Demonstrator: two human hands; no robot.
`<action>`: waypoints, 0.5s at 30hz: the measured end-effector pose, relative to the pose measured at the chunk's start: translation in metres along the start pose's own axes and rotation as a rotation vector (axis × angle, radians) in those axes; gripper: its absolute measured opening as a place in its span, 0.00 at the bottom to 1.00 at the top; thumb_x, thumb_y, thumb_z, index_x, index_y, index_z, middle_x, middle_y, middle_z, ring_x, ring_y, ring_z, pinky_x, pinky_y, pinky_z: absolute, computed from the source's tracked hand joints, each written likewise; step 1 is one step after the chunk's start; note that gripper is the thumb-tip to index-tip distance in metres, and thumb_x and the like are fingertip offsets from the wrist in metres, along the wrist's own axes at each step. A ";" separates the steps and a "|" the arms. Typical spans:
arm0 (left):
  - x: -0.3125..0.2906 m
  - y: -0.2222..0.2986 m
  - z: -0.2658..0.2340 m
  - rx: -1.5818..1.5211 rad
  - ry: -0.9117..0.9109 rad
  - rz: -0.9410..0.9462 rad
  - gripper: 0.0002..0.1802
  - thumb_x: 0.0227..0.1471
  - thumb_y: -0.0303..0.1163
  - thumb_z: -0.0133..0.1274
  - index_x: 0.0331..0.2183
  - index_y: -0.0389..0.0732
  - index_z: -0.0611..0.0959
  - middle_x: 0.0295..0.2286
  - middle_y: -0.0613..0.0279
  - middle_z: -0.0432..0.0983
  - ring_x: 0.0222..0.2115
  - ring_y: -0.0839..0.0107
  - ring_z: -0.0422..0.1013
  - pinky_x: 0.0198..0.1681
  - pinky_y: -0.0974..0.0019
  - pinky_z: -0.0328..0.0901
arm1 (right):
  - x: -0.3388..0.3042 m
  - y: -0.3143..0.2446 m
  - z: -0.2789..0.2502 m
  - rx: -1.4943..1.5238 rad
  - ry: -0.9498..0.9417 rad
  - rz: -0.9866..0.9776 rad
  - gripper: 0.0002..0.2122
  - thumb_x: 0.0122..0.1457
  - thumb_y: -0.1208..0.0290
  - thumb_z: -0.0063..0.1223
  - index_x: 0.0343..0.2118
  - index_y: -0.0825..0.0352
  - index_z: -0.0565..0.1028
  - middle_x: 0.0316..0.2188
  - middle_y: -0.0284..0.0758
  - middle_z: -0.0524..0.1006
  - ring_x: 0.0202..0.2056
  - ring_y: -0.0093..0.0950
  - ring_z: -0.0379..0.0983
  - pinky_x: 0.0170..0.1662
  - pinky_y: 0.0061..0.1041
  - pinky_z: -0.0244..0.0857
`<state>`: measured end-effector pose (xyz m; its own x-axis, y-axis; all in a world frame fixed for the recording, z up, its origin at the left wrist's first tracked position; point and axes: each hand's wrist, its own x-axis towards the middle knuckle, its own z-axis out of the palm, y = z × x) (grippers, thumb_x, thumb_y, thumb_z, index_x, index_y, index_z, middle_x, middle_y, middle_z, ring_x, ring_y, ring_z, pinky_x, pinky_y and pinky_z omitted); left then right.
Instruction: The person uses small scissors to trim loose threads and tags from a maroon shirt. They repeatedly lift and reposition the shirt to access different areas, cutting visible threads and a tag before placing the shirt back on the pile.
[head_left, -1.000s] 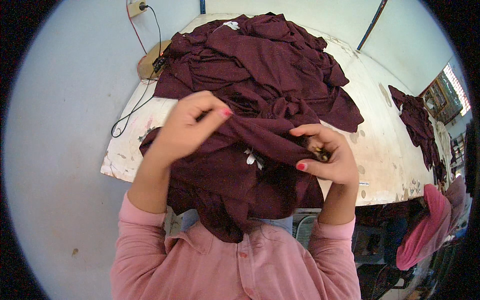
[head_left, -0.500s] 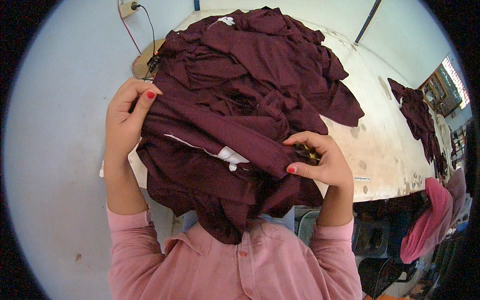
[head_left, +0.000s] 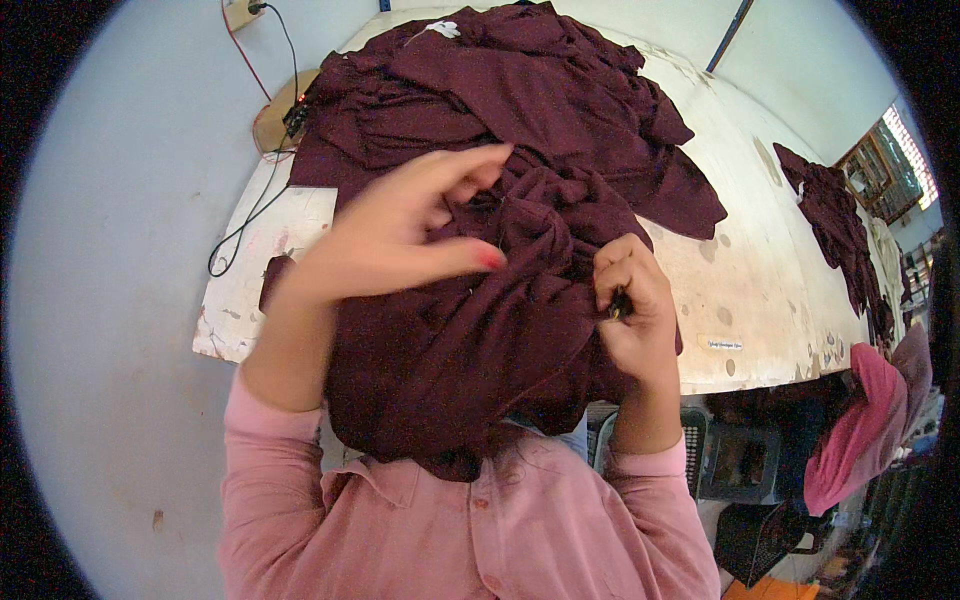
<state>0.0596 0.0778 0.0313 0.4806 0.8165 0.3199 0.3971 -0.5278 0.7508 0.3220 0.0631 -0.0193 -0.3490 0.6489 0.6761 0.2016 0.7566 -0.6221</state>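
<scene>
A maroon garment lies bunched in front of me, its lower edge hanging over the table's near side against my shirt. Above its left part, my left hand is blurred by motion, thumb and fingers spread apart with nothing between them. At the garment's right edge my right hand is closed, its curled fingers gripping the cloth. A small black tool with a bit of yellow shows inside that same hand; most of it is hidden by the fingers.
Behind it a large heap of maroon garments covers the pale, stained table. More maroon cloth lies at the far right. A black cable loops by the left wall. Dark crates and pink cloth are at lower right.
My left hand has let go of the garment's left end and moved right, over the cloth. My right fingers have curled in. The stretched fold and its white piece no longer show.
</scene>
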 end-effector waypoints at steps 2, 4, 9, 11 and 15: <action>0.027 -0.038 0.045 0.277 -0.021 0.433 0.51 0.39 0.45 0.65 0.59 0.37 0.58 0.52 0.44 0.62 0.53 0.51 0.59 0.59 0.58 0.52 | -0.001 -0.011 0.000 0.029 0.057 -0.030 0.10 0.31 0.86 0.45 0.20 0.67 0.66 0.25 0.37 0.67 0.28 0.31 0.65 0.32 0.22 0.60; 0.036 -0.051 0.065 0.167 -0.376 0.159 0.35 0.40 0.41 0.64 0.50 0.39 0.72 0.48 0.48 0.69 0.49 0.57 0.67 0.52 0.61 0.61 | -0.004 -0.011 -0.006 0.019 0.128 -0.099 0.09 0.31 0.86 0.44 0.20 0.67 0.66 0.25 0.37 0.67 0.28 0.31 0.65 0.32 0.22 0.60; 0.073 -0.067 -0.026 0.378 0.207 0.111 0.13 0.38 0.31 0.61 0.30 0.38 0.80 0.28 0.58 0.77 0.32 0.64 0.75 0.38 0.67 0.67 | -0.012 0.008 -0.056 -0.315 0.403 -0.060 0.10 0.30 0.87 0.41 0.19 0.68 0.65 0.26 0.37 0.67 0.27 0.29 0.64 0.33 0.20 0.59; 0.069 -0.045 -0.061 0.456 0.433 0.157 0.11 0.36 0.24 0.56 0.29 0.38 0.79 0.27 0.60 0.76 0.30 0.67 0.74 0.36 0.69 0.67 | -0.010 0.013 -0.067 -0.365 0.513 -0.079 0.10 0.30 0.88 0.41 0.20 0.67 0.64 0.26 0.37 0.67 0.28 0.29 0.64 0.34 0.21 0.60; 0.011 0.029 -0.056 0.480 0.505 0.352 0.11 0.31 0.22 0.58 0.25 0.39 0.79 0.23 0.65 0.72 0.28 0.72 0.71 0.34 0.69 0.65 | -0.008 0.016 -0.078 -0.499 0.604 -0.138 0.12 0.32 0.89 0.39 0.23 0.67 0.64 0.29 0.38 0.69 0.32 0.29 0.66 0.40 0.24 0.62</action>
<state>0.0332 0.0845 0.0890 0.2728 0.5287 0.8038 0.6371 -0.7253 0.2608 0.3998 0.0759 -0.0039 0.1269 0.3706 0.9201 0.6290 0.6872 -0.3635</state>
